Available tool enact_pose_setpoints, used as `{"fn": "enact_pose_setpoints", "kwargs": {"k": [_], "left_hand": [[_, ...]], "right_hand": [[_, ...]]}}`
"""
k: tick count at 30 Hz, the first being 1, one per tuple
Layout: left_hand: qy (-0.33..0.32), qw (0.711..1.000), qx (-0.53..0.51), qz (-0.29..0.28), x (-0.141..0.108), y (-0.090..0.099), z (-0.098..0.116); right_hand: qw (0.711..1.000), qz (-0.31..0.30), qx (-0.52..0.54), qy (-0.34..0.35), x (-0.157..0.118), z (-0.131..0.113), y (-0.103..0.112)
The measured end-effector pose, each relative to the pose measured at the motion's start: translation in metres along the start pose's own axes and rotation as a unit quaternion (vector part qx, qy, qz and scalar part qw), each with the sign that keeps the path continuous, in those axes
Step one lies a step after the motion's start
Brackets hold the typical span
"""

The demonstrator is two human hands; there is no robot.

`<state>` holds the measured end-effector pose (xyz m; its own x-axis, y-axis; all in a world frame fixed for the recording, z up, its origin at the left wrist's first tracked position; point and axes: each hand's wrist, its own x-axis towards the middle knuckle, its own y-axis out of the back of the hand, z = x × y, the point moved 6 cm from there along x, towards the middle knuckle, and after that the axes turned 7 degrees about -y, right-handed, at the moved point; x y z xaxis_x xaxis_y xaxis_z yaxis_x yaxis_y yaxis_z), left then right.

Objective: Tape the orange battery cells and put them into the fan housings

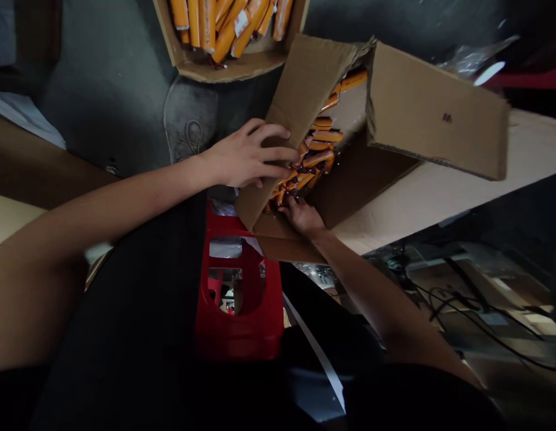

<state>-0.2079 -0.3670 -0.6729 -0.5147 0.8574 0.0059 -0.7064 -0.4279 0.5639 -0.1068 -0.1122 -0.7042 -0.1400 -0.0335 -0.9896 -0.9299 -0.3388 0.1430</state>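
Note:
A cardboard box stands tilted with its flaps folded out, and many orange-wrapped cylinders that look like battery packs lie inside it. Over the box's left flap my left hand is spread, its fingertips reaching across the rim beside the packs. My right hand is inside the near end of the box. Its fingers are curled round the end of one orange battery pack, partly hidden by the hand.
Another cardboard tray with larger orange packs is at the top. A red plastic stool stands between my legs, below the box. My shoe is on the grey floor. Black cables and flat cardboard lie at the right.

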Motion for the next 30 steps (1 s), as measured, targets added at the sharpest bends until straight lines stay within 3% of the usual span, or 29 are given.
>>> {"fn": "enact_pose_setpoints", "kwargs": {"k": [10, 17, 23, 27, 30], "left_hand": [[0.012, 0.999, -0.05, -0.011, 0.001, 0.002, 0.0], [0.01, 1.0, -0.028, -0.006, 0.001, 0.0, -0.001], [-0.004, 1.0, -0.027, -0.002, 0.0, 0.001, 0.0], [-0.005, 0.998, -0.057, 0.009, 0.0, 0.0, -0.001], [0.017, 0.996, -0.09, 0.015, 0.0, 0.0, -0.004]], "right_hand": [[0.999, -0.007, 0.014, -0.032, 0.002, 0.001, 0.0], [0.984, 0.011, 0.088, -0.152, 0.008, 0.011, 0.001], [0.984, 0.028, 0.143, -0.104, -0.009, -0.019, -0.01], [0.982, 0.021, 0.12, -0.144, -0.01, -0.037, -0.015], [0.986, 0.013, 0.099, -0.136, -0.004, -0.036, -0.012]]}}
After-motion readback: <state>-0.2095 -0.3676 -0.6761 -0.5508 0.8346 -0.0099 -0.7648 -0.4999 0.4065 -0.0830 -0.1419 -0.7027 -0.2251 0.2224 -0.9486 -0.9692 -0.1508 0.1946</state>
